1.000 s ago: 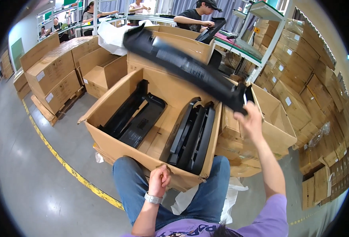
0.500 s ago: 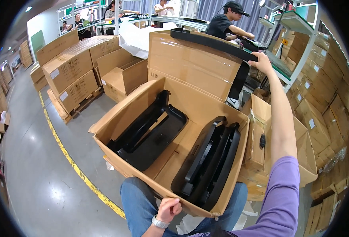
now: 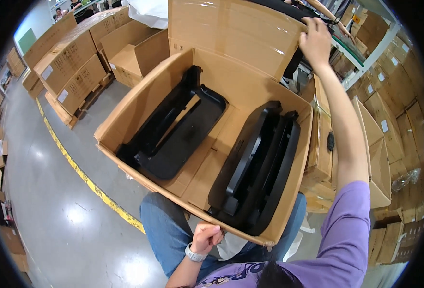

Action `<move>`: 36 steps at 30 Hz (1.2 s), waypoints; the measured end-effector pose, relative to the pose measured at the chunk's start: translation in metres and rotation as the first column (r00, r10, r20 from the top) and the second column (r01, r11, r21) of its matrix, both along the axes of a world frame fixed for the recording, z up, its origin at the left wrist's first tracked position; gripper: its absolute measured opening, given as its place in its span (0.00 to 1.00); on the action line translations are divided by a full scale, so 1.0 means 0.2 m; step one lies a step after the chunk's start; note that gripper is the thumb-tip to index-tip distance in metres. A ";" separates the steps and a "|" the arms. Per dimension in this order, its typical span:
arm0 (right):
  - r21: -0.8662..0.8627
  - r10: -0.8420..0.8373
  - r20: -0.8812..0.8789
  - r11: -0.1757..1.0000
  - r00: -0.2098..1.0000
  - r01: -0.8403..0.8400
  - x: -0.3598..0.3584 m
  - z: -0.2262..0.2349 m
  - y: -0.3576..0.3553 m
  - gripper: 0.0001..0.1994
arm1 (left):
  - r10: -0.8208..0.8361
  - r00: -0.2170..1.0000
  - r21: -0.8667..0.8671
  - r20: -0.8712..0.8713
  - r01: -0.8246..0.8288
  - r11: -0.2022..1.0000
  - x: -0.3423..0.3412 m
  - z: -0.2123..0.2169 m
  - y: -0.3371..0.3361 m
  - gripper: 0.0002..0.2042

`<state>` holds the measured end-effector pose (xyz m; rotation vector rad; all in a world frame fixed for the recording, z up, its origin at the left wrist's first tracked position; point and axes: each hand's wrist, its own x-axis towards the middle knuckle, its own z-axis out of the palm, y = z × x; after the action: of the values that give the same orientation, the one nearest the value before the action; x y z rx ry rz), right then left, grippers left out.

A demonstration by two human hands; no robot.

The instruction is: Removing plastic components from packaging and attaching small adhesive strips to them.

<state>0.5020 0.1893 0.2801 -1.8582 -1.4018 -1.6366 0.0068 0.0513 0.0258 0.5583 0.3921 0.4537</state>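
Note:
A large open carton (image 3: 200, 197) stands tilted in front of my lap. Two groups of black molded plastic parts lie inside, a flat tray-like part (image 3: 185, 139) at the left and long nested-looking parts (image 3: 255, 168) at the right. Behind them, the carton's far flap (image 3: 231, 36) stands up. My right hand (image 3: 316, 41) reaches to that flap's upper right corner, its fingers closed round the end of a long black curved strip (image 3: 277, 6) along the top edge. Against the carton's near edge, my left hand (image 3: 206, 237) is curled into a loose fist with nothing visible in it.
Stacked cartons (image 3: 70, 67) on a wooden pallet (image 3: 80, 105) and an open carton (image 3: 135, 53) stand at the far left. More cartons (image 3: 394, 115) pile up at the right beside a workbench (image 3: 349, 50). A yellow line (image 3: 77, 173) crosses the grey floor.
The view has tipped down, so the carton sits higher and the flap's top is partly cut off. My right hand stays at the strip's end; my left stays curled at the near edge.

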 end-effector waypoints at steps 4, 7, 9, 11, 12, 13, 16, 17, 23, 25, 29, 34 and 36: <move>-0.375 0.208 -0.326 0.867 0.922 -0.329 -0.50 -0.40 -0.11 0.15 | -0.026 0.996 -0.031 0.083 0.029 0.999 -0.01 -0.03 0.01 0.21; -0.554 -0.034 -0.735 0.606 0.678 -0.571 -0.88 -0.72 -0.26 0.17 | -0.016 0.999 -0.031 0.049 0.017 0.999 -0.03 -0.03 -0.01 0.23; -0.651 -0.164 -0.753 0.329 0.637 -0.684 -0.96 -0.92 -0.38 0.23 | -0.024 0.998 -0.027 0.058 0.026 0.999 -0.02 -0.01 -0.02 0.24; -0.747 -0.173 -0.650 -0.032 0.740 -0.664 -0.95 -1.18 -0.49 0.31 | -0.025 0.997 -0.008 0.068 0.026 1.000 0.01 0.00 -0.02 0.25; -0.918 -0.045 -0.391 -0.045 0.919 -0.393 -1.03 -1.25 -0.54 0.36 | -0.028 0.996 0.010 0.085 0.027 1.000 0.01 -0.01 -0.02 0.26; -0.909 -0.083 -0.414 -0.020 0.906 -0.417 -1.05 -1.29 -0.53 0.36 | -0.024 0.997 0.008 0.077 0.023 1.000 0.00 -0.01 -0.01 0.26; -0.970 0.163 -0.238 -0.088 0.957 -0.226 -1.04 -1.33 -0.41 0.24 | -0.006 0.999 0.026 -0.031 0.007 1.000 -0.01 -0.02 -0.03 0.26; -0.978 0.265 -0.207 -0.020 0.942 -0.209 -0.98 -1.38 -0.38 0.15 | -0.014 0.999 0.019 -0.033 0.015 1.000 -0.02 -0.02 -0.05 0.26; -0.922 0.356 -0.242 0.206 0.902 -0.329 -0.79 -1.33 -0.29 0.04 | -0.043 0.999 0.046 -0.025 0.044 0.998 -0.02 -0.04 -0.06 0.26; -0.793 0.413 -0.323 0.373 0.852 -0.482 -0.81 -1.13 -0.24 0.05 | -0.034 0.999 0.029 -0.014 0.034 0.999 -0.02 -0.05 -0.08 0.27; -0.666 0.384 -0.167 0.635 0.908 -0.391 -1.03 -0.53 -0.13 0.17 | 0.001 0.997 -0.128 0.081 0.009 0.992 -0.03 -0.02 -0.11 0.30; -0.631 0.265 -0.193 0.704 0.945 -0.326 -1.38 0.08 -0.17 0.14 | 0.042 0.996 0.045 0.077 -0.046 0.998 -0.06 0.00 -0.12 0.28; -0.614 0.327 -0.389 0.605 0.861 -0.507 -1.43 0.18 -0.24 0.16 | 0.100 0.992 -0.004 0.080 -0.099 0.995 -0.07 0.03 -0.09 0.25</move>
<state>0.2157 0.1416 0.3164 -1.7430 -2.3392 -0.6271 -0.0078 0.0324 0.0310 0.5200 0.3439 0.5703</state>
